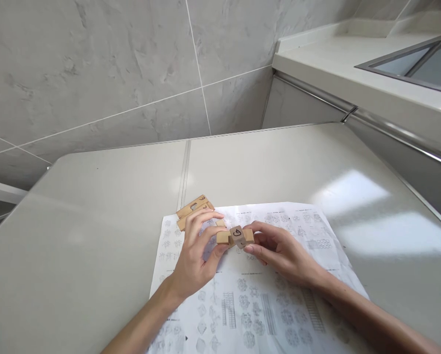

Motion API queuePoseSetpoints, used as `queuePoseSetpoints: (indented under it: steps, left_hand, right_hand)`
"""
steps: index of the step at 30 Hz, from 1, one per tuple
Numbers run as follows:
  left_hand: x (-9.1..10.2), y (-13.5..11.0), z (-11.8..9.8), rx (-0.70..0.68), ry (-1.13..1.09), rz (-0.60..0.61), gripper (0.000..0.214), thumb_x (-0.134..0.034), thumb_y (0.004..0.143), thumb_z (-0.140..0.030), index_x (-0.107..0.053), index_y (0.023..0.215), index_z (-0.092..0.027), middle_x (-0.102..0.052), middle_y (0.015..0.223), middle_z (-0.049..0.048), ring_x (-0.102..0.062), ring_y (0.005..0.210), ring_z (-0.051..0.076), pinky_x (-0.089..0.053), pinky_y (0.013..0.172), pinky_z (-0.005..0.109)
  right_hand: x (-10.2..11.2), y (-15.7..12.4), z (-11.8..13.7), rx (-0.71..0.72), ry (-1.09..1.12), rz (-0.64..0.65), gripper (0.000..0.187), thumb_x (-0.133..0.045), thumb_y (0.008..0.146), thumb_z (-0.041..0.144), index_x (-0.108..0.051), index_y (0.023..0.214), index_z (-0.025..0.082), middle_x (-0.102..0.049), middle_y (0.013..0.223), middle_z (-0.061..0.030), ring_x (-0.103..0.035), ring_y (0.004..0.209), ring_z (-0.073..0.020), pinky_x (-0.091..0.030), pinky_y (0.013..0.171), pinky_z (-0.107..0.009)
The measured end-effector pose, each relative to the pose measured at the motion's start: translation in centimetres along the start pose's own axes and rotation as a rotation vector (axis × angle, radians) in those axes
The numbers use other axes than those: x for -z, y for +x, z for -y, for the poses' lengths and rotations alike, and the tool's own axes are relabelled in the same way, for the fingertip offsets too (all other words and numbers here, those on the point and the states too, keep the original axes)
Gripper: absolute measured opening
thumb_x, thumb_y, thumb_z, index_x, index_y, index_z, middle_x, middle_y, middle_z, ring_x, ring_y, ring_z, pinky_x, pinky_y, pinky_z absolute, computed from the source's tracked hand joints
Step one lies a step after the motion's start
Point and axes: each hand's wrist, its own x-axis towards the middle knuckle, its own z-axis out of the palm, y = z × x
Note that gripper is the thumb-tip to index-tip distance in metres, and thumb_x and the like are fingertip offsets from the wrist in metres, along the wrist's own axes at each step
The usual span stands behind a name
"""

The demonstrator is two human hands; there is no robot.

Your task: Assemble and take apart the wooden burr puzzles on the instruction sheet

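Both my hands meet over a printed sheet of diagrams (264,305) on a pale table (95,221). Between them is a small wooden puzzle assembly (235,236) of crossed blocks, one face marked with a dark symbol. My left hand (196,253) pinches its left end with curled fingers. Fingertips of my right hand (279,250) grip its right side. Loose notched wooden pieces (194,209) lie flat just beyond my left hand, at the sheet's top left corner.
A grey tiled wall (113,73) stands behind the table. To the right runs a white counter (338,64) with a sunken sink (423,64). A seam (183,172) divides the tabletop.
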Motion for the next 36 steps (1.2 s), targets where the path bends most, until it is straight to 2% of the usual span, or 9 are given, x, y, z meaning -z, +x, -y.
queuePoseSetpoints:
  steps: [5,10,15,18,21,25,30,33,36]
  left_hand:
    - [0.4,0.2,-0.2,0.003,-0.087,0.034,0.017,-0.055,0.109,-0.021,-0.067,0.119,-0.028,-0.063,0.135,0.0093,-0.051,0.135,0.03,-0.043,0.12,0.057]
    - [0.6,0.4,-0.3,0.039,-0.266,0.11,0.019,-0.05,0.114,-0.036,-0.067,0.117,-0.028,-0.065,0.131,0.0103,-0.056,0.131,0.03,-0.045,0.118,0.058]
    - [0.6,0.5,-0.4,0.071,-0.309,0.108,0.022,-0.05,0.114,-0.04,-0.069,0.116,-0.029,-0.067,0.127,0.0108,-0.061,0.126,0.031,-0.05,0.114,0.059]
    - [0.5,0.5,-0.7,0.063,-0.304,0.089,0.017,-0.053,0.113,-0.036,-0.068,0.115,-0.028,-0.068,0.124,0.0106,-0.062,0.124,0.03,-0.053,0.11,0.057]
    - [0.3,0.4,-1.0,0.045,-0.264,0.048,0.013,-0.056,0.111,-0.027,-0.068,0.116,-0.028,-0.069,0.119,0.0093,-0.062,0.121,0.029,-0.054,0.109,0.055]
    - [0.0,0.2,-1.3,-0.004,-0.189,-0.038,0.013,-0.064,0.107,-0.022,-0.07,0.117,-0.028,-0.07,0.112,0.0074,-0.062,0.115,0.028,-0.056,0.106,0.055]
    - [-0.2,0.2,-1.3,-0.076,-0.108,-0.119,0.017,-0.07,0.103,-0.022,-0.073,0.119,-0.027,-0.071,0.105,0.0062,-0.063,0.11,0.028,-0.059,0.098,0.051]
    - [-0.2,0.2,-1.2,-0.095,-0.066,-0.15,0.019,-0.071,0.102,-0.021,-0.074,0.119,-0.027,-0.071,0.101,0.0054,-0.064,0.105,0.027,-0.061,0.092,0.049]
    - [-0.1,0.3,-1.0,-0.108,-0.021,-0.175,0.019,-0.074,0.1,-0.023,-0.074,0.119,-0.027,-0.071,0.1,0.0052,-0.065,0.103,0.027,-0.061,0.089,0.049]
  right_hand:
    - [0.1,0.1,0.6,0.031,0.081,0.106,0.027,-0.071,0.104,0.048,-0.071,0.1,0.021,-0.057,0.085,0.0009,-0.049,0.066,-0.0132,-0.037,0.06,-0.03]
    - [0.0,-0.2,0.9,-0.002,0.194,0.25,0.032,-0.071,0.104,0.049,-0.066,0.09,0.021,-0.054,0.081,0.0023,-0.047,0.066,-0.0126,-0.036,0.061,-0.029]
    - [-0.2,-0.4,1.2,0.055,0.009,0.16,0.034,-0.067,0.106,0.051,-0.063,0.088,0.022,-0.054,0.084,0.001,-0.047,0.072,-0.0158,-0.037,0.065,-0.031]
    - [-0.5,-0.4,0.8,0.128,-0.111,0.115,0.038,-0.063,0.108,0.054,-0.062,0.086,0.023,-0.055,0.083,0.0003,-0.049,0.073,-0.0171,-0.039,0.067,-0.032]
    - [-0.8,-0.4,0.1,0.176,-0.17,0.039,0.034,-0.064,0.108,0.053,-0.068,0.092,0.023,-0.058,0.083,-0.0009,-0.052,0.074,-0.0182,-0.042,0.067,-0.032]
    - [-1.1,-0.5,-0.4,0.163,-0.161,-0.051,0.024,-0.071,0.105,0.048,-0.076,0.104,0.025,-0.066,0.09,-0.004,-0.06,0.08,-0.0204,-0.047,0.064,-0.031]
    - [-1.2,-0.4,-0.1,0.106,-0.025,-0.035,0.025,-0.076,0.101,0.048,-0.077,0.107,0.024,-0.075,0.11,-0.0089,-0.071,0.085,-0.0217,-0.056,0.066,-0.033]
    - [-1.2,-0.5,-0.1,-0.017,0.045,-0.016,0.031,-0.08,0.097,0.051,-0.076,0.101,0.021,-0.077,0.092,-0.0063,-0.072,0.072,-0.0197,-0.056,0.063,-0.033]
    - [-1.1,-0.6,-0.1,-0.079,0.034,-0.049,0.033,-0.083,0.093,0.052,-0.073,0.094,0.021,-0.071,0.075,-0.0015,-0.065,0.066,-0.0176,-0.051,0.06,-0.031]
